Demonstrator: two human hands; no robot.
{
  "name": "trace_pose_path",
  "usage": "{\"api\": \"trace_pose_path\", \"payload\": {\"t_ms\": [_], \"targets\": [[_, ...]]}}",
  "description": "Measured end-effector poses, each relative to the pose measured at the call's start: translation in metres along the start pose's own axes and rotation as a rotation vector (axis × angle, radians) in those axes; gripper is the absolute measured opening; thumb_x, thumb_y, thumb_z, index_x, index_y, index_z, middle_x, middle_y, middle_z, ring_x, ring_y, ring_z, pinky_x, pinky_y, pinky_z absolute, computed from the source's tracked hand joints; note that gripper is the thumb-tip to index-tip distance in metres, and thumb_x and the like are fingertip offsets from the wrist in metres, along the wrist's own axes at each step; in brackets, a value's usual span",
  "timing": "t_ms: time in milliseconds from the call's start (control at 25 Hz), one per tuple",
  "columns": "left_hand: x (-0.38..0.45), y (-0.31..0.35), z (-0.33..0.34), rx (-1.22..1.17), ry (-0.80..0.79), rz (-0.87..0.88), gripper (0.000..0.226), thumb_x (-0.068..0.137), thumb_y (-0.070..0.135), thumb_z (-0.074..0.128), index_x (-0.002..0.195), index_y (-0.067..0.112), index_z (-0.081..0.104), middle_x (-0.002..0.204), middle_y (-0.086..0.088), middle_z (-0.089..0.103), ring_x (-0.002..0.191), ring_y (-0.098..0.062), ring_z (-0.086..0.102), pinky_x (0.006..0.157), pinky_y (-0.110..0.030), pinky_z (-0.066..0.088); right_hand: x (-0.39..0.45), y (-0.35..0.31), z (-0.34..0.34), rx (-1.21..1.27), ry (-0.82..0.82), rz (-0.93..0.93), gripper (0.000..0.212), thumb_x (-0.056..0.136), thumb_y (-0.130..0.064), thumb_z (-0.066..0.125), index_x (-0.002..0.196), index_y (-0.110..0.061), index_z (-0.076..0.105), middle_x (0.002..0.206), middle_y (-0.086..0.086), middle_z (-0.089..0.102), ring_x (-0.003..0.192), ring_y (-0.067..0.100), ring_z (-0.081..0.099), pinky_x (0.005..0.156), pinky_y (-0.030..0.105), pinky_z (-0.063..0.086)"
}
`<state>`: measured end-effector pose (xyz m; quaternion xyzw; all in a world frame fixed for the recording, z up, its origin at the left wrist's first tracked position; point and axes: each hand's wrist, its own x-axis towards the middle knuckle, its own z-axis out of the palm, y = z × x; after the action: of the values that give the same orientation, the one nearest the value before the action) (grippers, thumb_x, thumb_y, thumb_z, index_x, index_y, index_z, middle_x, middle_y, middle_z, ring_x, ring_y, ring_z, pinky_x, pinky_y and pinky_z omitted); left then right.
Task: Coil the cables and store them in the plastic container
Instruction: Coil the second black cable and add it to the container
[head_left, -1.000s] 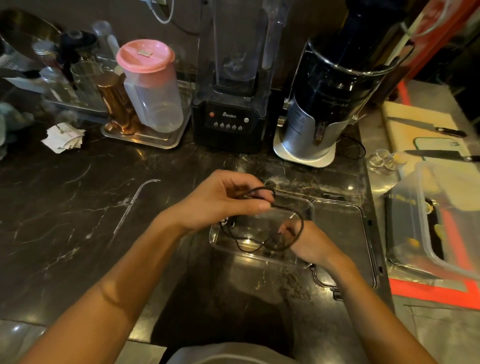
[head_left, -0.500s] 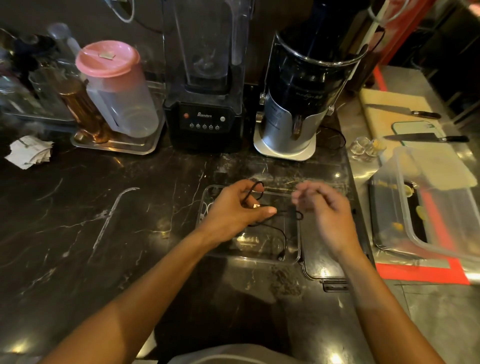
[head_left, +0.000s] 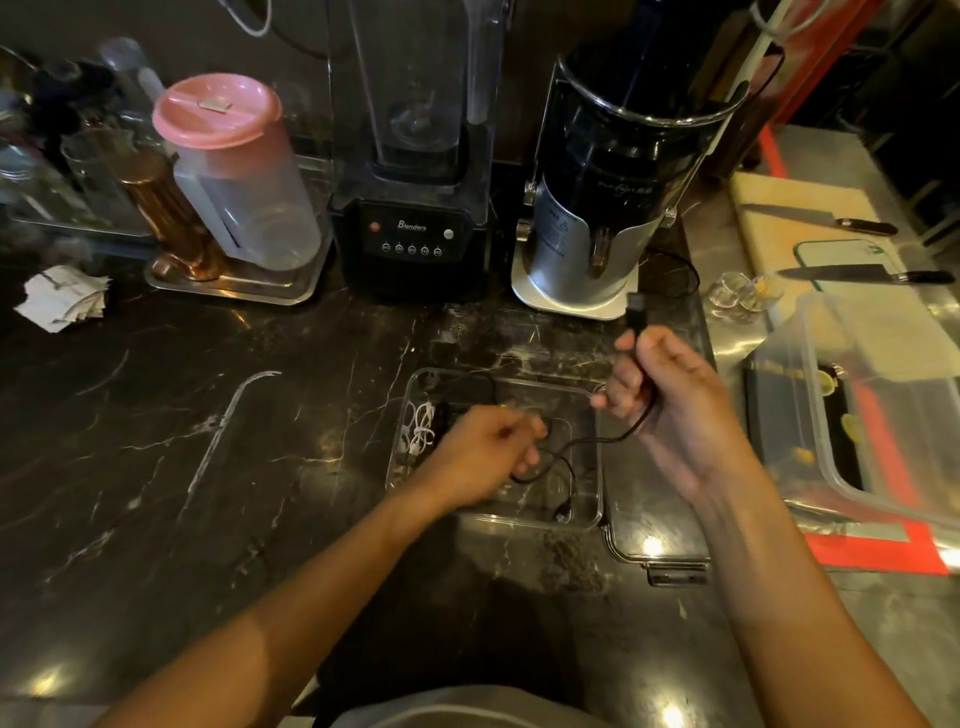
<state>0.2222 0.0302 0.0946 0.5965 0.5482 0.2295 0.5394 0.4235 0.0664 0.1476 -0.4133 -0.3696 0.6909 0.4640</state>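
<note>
Two hands work over the plastic container (head_left: 498, 519). The right hand (head_left: 675, 410) grips one end of the black cable (head_left: 587, 441) in a fist, with the plug (head_left: 636, 307) sticking up above the knuckles; a second ago this hand was low at the container rim inside a formed loop, and half a second ago it hovered with fingers loose. It now sits raised and off to the right of the container. The left hand (head_left: 483, 452) is curled low inside the container; motion blur prevents confirming whether it pinches the cable or only presses it down.

The loop held between both hands a second ago is gone. The cable now runs from the right fist down in a slack curve into the container, where its other end lies near the front wall. A bundled white cable (head_left: 421, 426) lies at the left side of the container.

Judgement: the coil has opened, so the black cable needs rewinding. The lid (head_left: 654, 540) lies on the counter (head_left: 208, 441) just beside the container, to its right.
</note>
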Motion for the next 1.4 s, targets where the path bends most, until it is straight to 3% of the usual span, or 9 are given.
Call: {"api": "trace_pose_path", "payload": {"t_ms": [120, 240, 400, 560, 720, 800, 1000, 1200, 1400], "targets": [[-0.003, 0.008, 0.004, 0.717, -0.146, 0.140, 0.037, 0.103, 0.044, 0.048, 0.086, 0.018, 0.068, 0.067, 0.007, 0.058, 0.061, -0.010, 0.058, 0.068, -0.033, 0.052, 0.000, -0.001, 0.004, -0.034, -0.012, 0.015, 0.019, 0.105, -0.023, 0.049, 0.101, -0.014, 0.065, 0.059, -0.003, 0.034, 0.042, 0.006, 0.025, 0.037, 0.018, 0.026], [-0.004, 0.031, -0.006, 0.272, 0.115, 0.209, 0.023, 0.102, 0.042, 0.050, 0.103, 0.027, 0.068, 0.084, 0.010, 0.064, 0.069, -0.001, 0.062, 0.067, -0.025, 0.053, 0.000, 0.004, 0.004, -0.215, 0.013, 0.019, 0.019, 0.105, -0.027, 0.053, 0.098, -0.015, 0.067, 0.055, -0.005, 0.033, 0.041, 0.007, 0.023, 0.036, 0.018, 0.021], [0.003, 0.048, -0.014, -0.451, 0.070, 0.166, 0.042, 0.095, 0.053, 0.042, 0.118, 0.030, 0.068, 0.118, 0.005, 0.072, 0.113, -0.004, 0.066, 0.099, -0.025, 0.052, -0.006, 0.013, 0.016, -0.138, -0.048, 0.108, 0.022, 0.102, -0.028, 0.056, 0.090, -0.010, 0.063, 0.051, -0.007, 0.034, 0.039, 0.005, 0.023, 0.037, 0.020, 0.016], [0.007, 0.043, -0.009, -0.436, 0.081, 0.140, 0.062, 0.097, 0.054, 0.031, 0.143, 0.017, 0.052, 0.136, 0.003, 0.065, 0.123, -0.003, 0.059, 0.111, -0.027, 0.042, -0.009, 0.028, 0.034, 0.009, -0.120, 0.215, 0.026, 0.101, -0.032, 0.056, 0.088, -0.011, 0.062, 0.052, -0.004, 0.031, 0.037, 0.003, 0.022, 0.036, 0.018, 0.016], [0.006, 0.036, -0.008, -0.402, 0.096, 0.162, 0.053, 0.103, 0.046, 0.037, 0.138, 0.011, 0.056, 0.131, -0.001, 0.068, 0.119, -0.003, 0.063, 0.110, -0.034, 0.046, -0.011, 0.040, 0.043, 0.079, -0.074, 0.300, 0.033, 0.104, -0.035, 0.054, 0.079, -0.015, 0.062, 0.051, -0.004, 0.033, 0.036, 0.003, 0.025, 0.037, 0.019, 0.013], [0.006, 0.036, -0.011, -0.593, 0.143, 0.159, 0.045, 0.106, 0.032, 0.039, 0.126, -0.001, 0.062, 0.123, -0.015, 0.071, 0.103, -0.010, 0.071, 0.098, -0.035, 0.052, -0.011, 0.047, 0.045, 0.099, -0.121, 0.365, 0.035, 0.104, -0.037, 0.053, 0.079, -0.013, 0.062, 0.052, -0.003, 0.035, 0.036, 0.003, 0.025, 0.037, 0.020, 0.012], [0.009, 0.036, -0.030, -1.312, 0.042, 0.103, 0.044, 0.108, 0.040, 0.033, 0.114, 0.008, 0.062, 0.123, -0.023, 0.069, 0.120, -0.033, 0.066, 0.101, -0.039, 0.055, -0.016, 0.068, 0.040, 0.032, -0.312, 0.490, 0.036, 0.107, -0.035, 0.049, 0.097, -0.006, 0.068, 0.060, -0.001, 0.037, 0.044, 0.006, 0.020, 0.043, 0.025, 0.010], [0.003, 0.034, -0.026, -1.196, -0.049, 0.058, 0.050, 0.105, 0.050, 0.028, 0.134, 0.022, 0.058, 0.124, -0.022, 0.069, 0.113, -0.031, 0.070, 0.098, -0.037, 0.056, -0.008, 0.070, 0.035, -0.184, -0.364, 0.591, 0.038, 0.097, -0.044, 0.061, 0.076, -0.013, 0.066, 0.050, -0.008, 0.027, 0.044, 0.009, 0.012, 0.045, 0.028, 0.007], [0.002, 0.031, -0.031, -1.201, -0.017, 0.044, 0.053, 0.107, 0.042, 0.027, 0.130, 0.007, 0.060, 0.123, -0.018, 0.071, 0.111, -0.024, 0.071, 0.089, -0.030, 0.059, 0.006, 0.068, 0.010, -0.317, -0.302, 0.572, 0.037, 0.091, -0.040, 0.074, 0.064, -0.022, 0.055, 0.057, -0.005, 0.027, 0.049, 0.011, 0.016, 0.047, 0.027, 0.012]]}}
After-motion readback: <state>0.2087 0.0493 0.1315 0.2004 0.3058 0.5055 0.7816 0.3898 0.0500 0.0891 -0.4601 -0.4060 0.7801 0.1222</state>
